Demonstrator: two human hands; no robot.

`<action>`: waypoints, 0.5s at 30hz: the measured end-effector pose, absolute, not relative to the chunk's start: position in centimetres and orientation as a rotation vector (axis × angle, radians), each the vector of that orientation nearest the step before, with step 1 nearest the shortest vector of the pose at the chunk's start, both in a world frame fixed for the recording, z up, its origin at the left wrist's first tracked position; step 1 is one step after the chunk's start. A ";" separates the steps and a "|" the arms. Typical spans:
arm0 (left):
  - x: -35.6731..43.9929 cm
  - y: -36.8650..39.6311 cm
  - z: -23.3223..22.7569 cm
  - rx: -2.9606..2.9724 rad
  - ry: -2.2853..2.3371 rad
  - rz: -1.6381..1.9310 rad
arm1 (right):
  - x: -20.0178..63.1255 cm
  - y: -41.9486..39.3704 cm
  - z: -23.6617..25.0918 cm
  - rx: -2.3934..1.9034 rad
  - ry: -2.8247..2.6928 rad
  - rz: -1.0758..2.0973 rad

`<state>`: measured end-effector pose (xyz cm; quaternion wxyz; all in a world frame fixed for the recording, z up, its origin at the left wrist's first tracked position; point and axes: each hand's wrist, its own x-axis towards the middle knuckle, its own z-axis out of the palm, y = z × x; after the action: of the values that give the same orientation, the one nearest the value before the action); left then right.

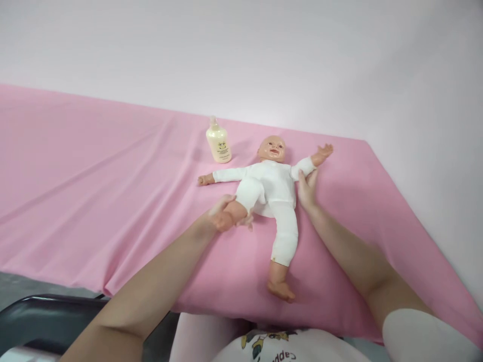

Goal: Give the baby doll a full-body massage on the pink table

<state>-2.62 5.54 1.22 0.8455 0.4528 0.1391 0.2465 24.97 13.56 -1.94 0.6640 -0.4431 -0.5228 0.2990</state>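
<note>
The baby doll (269, 188), judged light and soft-bodied with stiff limbs, is gripped at its bent leg by the left hand (221, 213); the right hand's (306, 191) fingers rest loosely open against its side.

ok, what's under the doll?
The baby doll lies face up on the pink sheet, which spreads out around it. The left hand grips its bent leg; the right hand touches its arm. Whatever lies under the sheet is hidden.

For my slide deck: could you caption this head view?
Left hand grips baby doll by a bent leg, right hand at its side, on pink sheet; lotion bottle nearby.
</note>
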 end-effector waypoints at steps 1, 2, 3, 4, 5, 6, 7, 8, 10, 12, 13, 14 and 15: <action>-2.3 5.6 1.4 0.921 0.298 0.555 | 24.6 13.0 -1.5 -0.990 -1.266 0.668; -2.0 5.6 1.4 0.895 0.316 0.569 | 24.2 12.5 -1.0 -0.964 -1.388 0.658; -1.8 5.7 1.5 0.870 0.363 0.597 | 24.0 12.1 -0.6 -0.928 -1.526 0.638; -1.6 5.8 1.4 0.855 0.409 0.605 | 23.8 11.7 -0.3 -0.901 -1.641 0.613; -1.6 5.8 1.2 0.847 0.448 0.603 | 23.7 11.5 0.0 -0.885 -1.726 0.588; -1.7 5.9 1.0 0.847 0.472 0.586 | 23.7 11.4 0.1 -0.881 -1.769 0.570; -1.9 6.0 0.8 0.858 0.480 0.554 | 23.6 11.3 0.1 -0.888 -1.766 0.566; -2.2 6.1 0.7 0.880 0.470 0.502 | 23.6 11.4 0.0 -0.898 -1.725 0.579; -3.0 6.1 0.6 0.957 0.403 0.320 | 23.7 11.8 -0.5 -0.910 -1.566 0.635; -3.6 6.1 0.9 1.041 0.325 0.110 | 23.9 12.6 -1.3 -0.939 -1.371 0.689; -3.7 6.0 1.3 1.078 0.303 0.042 | 24.2 13.1 -1.8 -0.962 -1.285 0.704; -3.8 5.9 1.6 1.112 0.296 0.005 | 24.4 13.6 -2.3 -0.990 -1.209 0.706; -3.8 5.8 1.9 1.144 0.301 -0.003 | 24.8 14.2 -2.7 -1.011 -1.151 0.705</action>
<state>-3.76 5.80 1.93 0.8300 0.5393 0.1420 -0.0016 24.77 14.16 -2.70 0.6651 -0.4478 -0.5097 0.3120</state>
